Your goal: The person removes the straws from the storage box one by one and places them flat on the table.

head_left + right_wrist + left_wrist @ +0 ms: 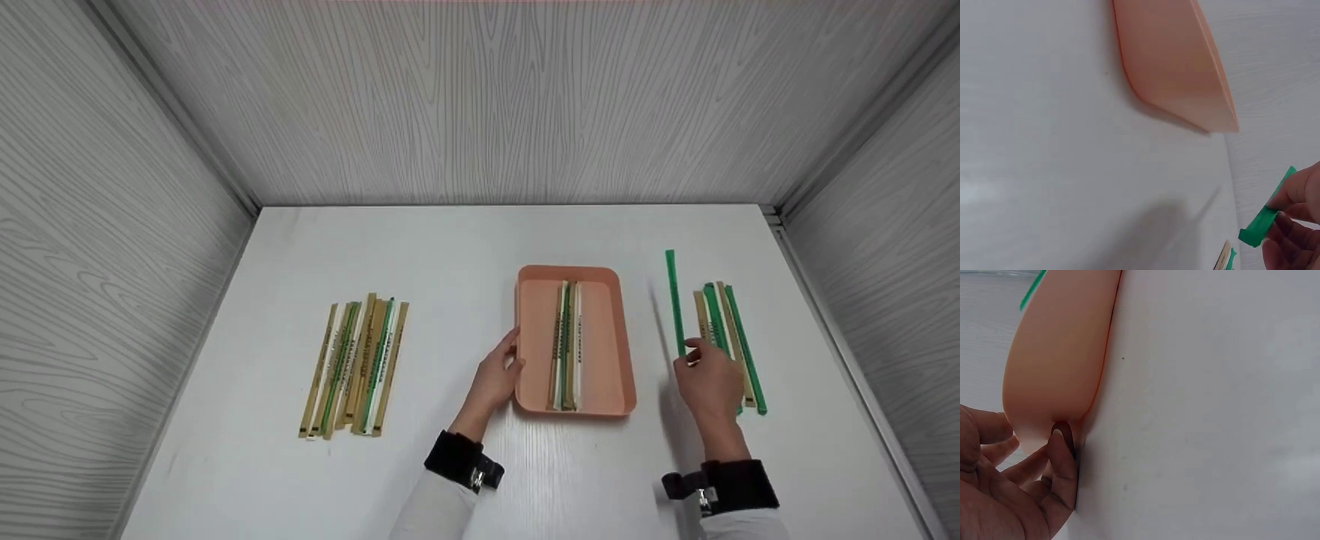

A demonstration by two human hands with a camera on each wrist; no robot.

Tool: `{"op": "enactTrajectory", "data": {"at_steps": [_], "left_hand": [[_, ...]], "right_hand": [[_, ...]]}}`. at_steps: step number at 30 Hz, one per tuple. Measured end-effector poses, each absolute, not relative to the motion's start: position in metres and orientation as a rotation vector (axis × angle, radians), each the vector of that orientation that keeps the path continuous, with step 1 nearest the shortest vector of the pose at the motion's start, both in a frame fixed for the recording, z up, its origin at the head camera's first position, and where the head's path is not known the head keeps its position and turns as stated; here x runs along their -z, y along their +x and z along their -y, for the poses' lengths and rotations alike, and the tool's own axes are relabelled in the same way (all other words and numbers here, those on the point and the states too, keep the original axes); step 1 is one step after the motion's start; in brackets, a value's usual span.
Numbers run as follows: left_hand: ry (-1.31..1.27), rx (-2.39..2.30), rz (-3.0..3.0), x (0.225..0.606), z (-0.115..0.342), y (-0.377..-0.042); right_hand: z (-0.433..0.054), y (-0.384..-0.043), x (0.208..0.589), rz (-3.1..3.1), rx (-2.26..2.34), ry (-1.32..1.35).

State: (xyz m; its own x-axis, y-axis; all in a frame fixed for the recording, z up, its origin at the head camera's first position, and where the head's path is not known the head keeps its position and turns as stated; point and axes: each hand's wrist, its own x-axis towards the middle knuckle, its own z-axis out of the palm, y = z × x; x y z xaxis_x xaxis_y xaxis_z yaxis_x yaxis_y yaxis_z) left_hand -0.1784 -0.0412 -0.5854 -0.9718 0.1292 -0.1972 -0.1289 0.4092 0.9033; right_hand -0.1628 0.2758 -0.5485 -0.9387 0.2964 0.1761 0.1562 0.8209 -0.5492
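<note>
A shallow peach-pink tray (604,345) stands right of the table's middle, with several slim wrapped straws (568,345) in green, tan and white lying lengthwise in it. My left hand (491,379) holds the tray by its left side, with fingers against the outer wall, as the left wrist view shows (1022,489). Right of the tray, my right hand (711,379) pinches one green wrapped straw (675,300) near its lower end, raised above the table. Its flat green end shows in the right wrist view below the fingers (1297,194). The hand partly hides a small group of straws (739,337).
Toward the left of the white table (240,480) lies a larger bunch of tan, green and white wrapped straws (352,367), roughly parallel. Grey wood-grain panels (480,105) enclose the table at the back and both sides.
</note>
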Motion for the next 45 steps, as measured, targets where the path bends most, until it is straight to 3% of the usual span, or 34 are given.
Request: {"op": "enactTrajectory", "data": {"at_steps": [14, 30, 37, 45], "left_hand": [[0.034, -1.615, -2.443, 0.585, 0.042, -0.177], [-0.013, -1.61, -2.419, 0.585, 0.042, -0.178], [-0.004, -1.6, -2.435, 0.585, 0.042, -0.178], [-0.002, -1.582, -2.451, 0.585, 0.042, -0.177]], "right_hand": [[-0.307, -0.157, 0.566, 2.852, -0.669, -0.561], [-0.31, -0.157, 0.574, 2.876, -0.668, -0.559], [-0.291, -0.16, 0.567, 2.765, -0.629, -0.394], [-0.235, -0.159, 0.564, 2.734, -0.6, 0.029]]}}
